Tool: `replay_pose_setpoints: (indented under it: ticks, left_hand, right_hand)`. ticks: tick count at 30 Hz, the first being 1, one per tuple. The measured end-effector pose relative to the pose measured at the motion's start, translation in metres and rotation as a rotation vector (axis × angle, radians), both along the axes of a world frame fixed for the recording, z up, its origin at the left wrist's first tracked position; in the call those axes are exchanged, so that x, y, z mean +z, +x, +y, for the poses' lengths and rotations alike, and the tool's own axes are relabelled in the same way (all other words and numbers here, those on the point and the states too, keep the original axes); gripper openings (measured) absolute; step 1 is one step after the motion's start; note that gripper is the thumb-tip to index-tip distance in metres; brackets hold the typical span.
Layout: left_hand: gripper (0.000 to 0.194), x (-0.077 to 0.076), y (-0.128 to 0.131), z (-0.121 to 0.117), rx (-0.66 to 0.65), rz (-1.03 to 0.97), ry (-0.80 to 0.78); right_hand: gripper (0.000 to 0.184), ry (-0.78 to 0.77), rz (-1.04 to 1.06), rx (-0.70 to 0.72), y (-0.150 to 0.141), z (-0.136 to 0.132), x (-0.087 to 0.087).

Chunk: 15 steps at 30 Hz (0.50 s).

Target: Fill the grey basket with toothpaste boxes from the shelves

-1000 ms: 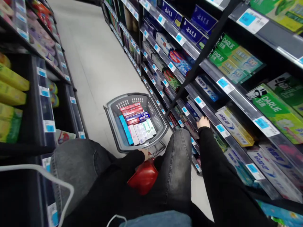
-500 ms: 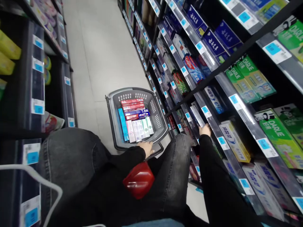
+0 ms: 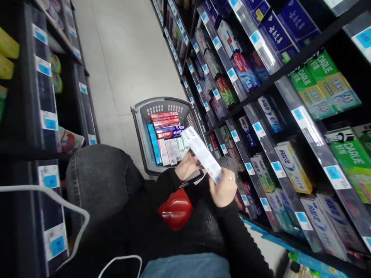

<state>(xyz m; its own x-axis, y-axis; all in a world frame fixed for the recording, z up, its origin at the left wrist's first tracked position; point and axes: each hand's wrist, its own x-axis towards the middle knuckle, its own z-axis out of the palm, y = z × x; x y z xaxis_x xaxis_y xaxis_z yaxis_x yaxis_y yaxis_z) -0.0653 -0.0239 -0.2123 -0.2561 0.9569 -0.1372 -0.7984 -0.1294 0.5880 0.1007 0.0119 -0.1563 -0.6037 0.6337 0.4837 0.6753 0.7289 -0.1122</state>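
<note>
My right hand [image 3: 224,190] grips the near end of a long white toothpaste box [image 3: 202,152], held tilted above my knees. My left hand [image 3: 189,166] touches the box from below near its middle, fingers curled against it. Just beyond the box, a grey shopping basket [image 3: 141,119] sits on the floor and holds several toothpaste boxes [image 3: 168,139] in red, blue and white, laid flat. A red object [image 3: 174,209] rests between my legs.
Shelves of toothpaste boxes [image 3: 292,170] with blue price tags run along the right. Darker shelves [image 3: 49,96] with yellow and colourful packs stand on the left. A pale tiled aisle floor [image 3: 127,58] stretches ahead. A white cable [image 3: 69,227] hangs near my left knee.
My right hand drew a white box off the right shelf and brought it over my lap. My left hand lifted from the basket rim to meet the box.
</note>
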Motion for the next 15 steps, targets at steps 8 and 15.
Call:
replay_pose_setpoints:
  ticks: [8, 15]
  left_hand:
    - [0.048, -0.005, -0.027, -0.008, 0.102, -0.305, -0.207]
    - [0.077, 0.007, -0.033, -0.016, 0.016, -0.392, 0.059]
  right_hand:
    - [0.029, -0.413, 0.085, 0.264, -0.007, 0.032, 0.009]
    - [0.06, -0.336, -0.231, -0.5, 0.016, 0.228, -0.022]
